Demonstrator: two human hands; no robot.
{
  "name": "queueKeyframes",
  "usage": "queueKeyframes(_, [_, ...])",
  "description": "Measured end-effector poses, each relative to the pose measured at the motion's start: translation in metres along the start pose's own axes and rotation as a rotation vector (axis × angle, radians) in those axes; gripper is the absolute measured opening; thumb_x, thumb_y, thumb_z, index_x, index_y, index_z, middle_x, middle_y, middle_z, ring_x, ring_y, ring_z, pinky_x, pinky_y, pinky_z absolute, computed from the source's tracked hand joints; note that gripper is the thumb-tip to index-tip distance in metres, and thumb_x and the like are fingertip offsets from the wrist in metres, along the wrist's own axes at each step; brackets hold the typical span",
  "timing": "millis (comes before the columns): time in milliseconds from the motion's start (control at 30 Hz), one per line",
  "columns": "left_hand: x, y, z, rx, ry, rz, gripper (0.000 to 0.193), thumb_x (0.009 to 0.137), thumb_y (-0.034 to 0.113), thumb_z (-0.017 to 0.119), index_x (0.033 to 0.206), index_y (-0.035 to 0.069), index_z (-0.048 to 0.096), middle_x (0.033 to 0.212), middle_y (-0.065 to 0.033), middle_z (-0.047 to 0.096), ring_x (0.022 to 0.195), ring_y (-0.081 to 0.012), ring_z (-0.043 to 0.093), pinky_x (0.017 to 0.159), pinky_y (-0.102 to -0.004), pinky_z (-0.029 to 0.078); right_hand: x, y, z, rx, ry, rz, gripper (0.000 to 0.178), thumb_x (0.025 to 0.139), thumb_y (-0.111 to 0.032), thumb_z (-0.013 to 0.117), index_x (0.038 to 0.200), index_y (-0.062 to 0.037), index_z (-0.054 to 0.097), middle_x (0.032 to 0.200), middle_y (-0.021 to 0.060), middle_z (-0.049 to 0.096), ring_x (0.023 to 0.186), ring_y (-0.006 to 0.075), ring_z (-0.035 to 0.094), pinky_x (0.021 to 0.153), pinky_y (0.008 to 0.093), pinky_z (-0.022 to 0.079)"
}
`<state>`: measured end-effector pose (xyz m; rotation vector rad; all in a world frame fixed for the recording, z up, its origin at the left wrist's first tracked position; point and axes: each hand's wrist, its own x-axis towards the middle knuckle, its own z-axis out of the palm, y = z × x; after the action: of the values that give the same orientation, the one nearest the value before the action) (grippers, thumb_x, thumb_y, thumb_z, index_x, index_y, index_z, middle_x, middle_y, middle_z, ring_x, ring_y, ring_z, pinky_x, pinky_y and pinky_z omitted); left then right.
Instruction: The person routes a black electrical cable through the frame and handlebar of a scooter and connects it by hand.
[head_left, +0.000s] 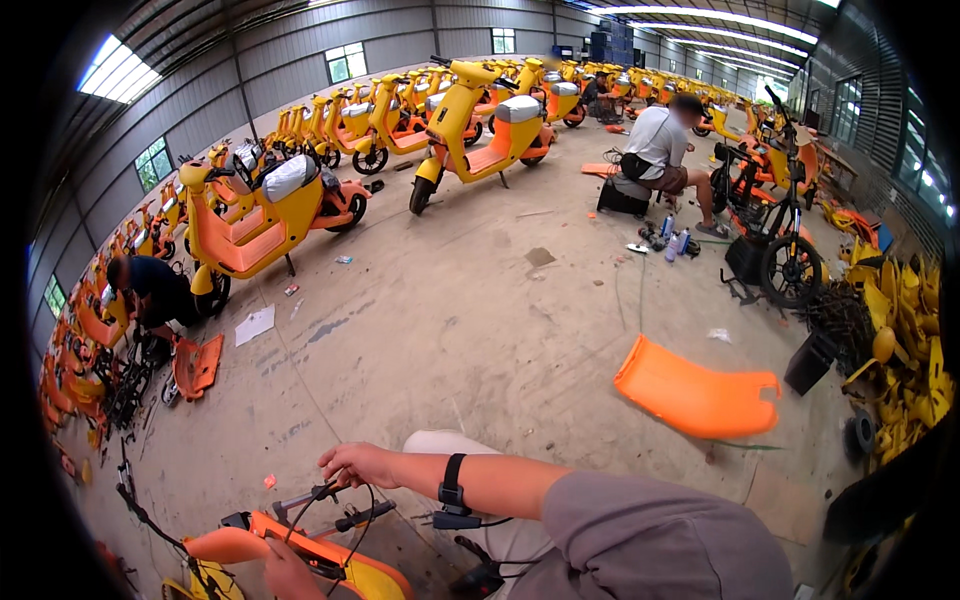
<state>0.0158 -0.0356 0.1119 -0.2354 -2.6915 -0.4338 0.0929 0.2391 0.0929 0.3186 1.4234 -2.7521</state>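
Note:
My right hand (pixel 357 465) is closed, its fingers pinching a thin black cable (pixel 372 512) above a scooter body with orange and yellow panels (pixel 375 578). The cable loops down over the orange panel. My left hand (pixel 288 574), cut off by the lower edge, is closed where one run of the cable comes down to its fingers. Beside it is a curved orange piece (pixel 228 545). Dark rod-like parts (pixel 365 516) stick out from the scooter below my right hand. A black strap with a small device (pixel 453 490) circles my right forearm.
A loose orange panel (pixel 700 392) lies on the floor to the right. Rows of yellow and orange scooters (pixel 490 130) stand ahead. One person (pixel 655 145) sits by a bare black scooter frame (pixel 790 255); another (pixel 160 290) crouches at left. Yellow parts (pixel 905 350) are heaped at far right.

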Motion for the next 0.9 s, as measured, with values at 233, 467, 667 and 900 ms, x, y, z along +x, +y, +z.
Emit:
queueKeyframes(233, [-0.002,0.001,0.003,-0.045,0.063,0.037,0.063,0.103,0.051,0.037,0.082,0.004,0.074,0.071,-0.0179,0.067,0.065,-0.0419,0.062,0.058,-0.0531,0.046,0.003,0.004,-0.003,-0.018,0.006,-0.005,0.041,0.089,-0.026,0.058,0.126,-0.0095,0.058,0.104,0.0015,0.065,0.075,0.0098,0.061,0.059,0.0237,0.043])
queueKeyframes(467, [0.0,-0.006,0.004,-0.031,-0.005,-0.03,0.06,0.102,0.054,0.037,0.093,0.009,0.076,0.076,-0.0173,0.069,0.069,-0.042,0.063,0.06,-0.0526,0.048,-0.001,-0.002,0.008,-0.035,0.022,0.008,0.039,0.088,-0.019,0.06,0.124,-0.0036,0.058,0.099,0.0025,0.067,0.073,0.0071,0.061,0.059,0.0248,0.042])
queueKeyframes(667, [0.0,-0.007,0.003,-0.033,-0.017,-0.033,0.054,0.103,0.046,0.039,0.098,0.007,0.077,0.075,-0.0184,0.069,0.068,-0.0413,0.065,0.059,-0.0514,0.049,0.001,0.0,0.011,-0.024,-0.012,0.0,0.035,0.089,-0.019,0.06,0.12,-0.0047,0.059,0.1,0.0035,0.067,0.074,0.0086,0.06,0.06,0.0245,0.043])
queueKeyframes(900, [0.002,-0.01,0.007,-0.012,-0.032,-0.041,0.055,0.102,0.046,0.039,0.098,0.007,0.076,0.076,-0.0187,0.07,0.069,-0.0417,0.065,0.06,-0.0517,0.049,0.005,0.0,0.01,-0.012,-0.026,0.008,0.033,0.089,-0.019,0.06,0.12,-0.0059,0.059,0.098,0.0025,0.067,0.075,0.0091,0.06,0.06,0.0245,0.043])
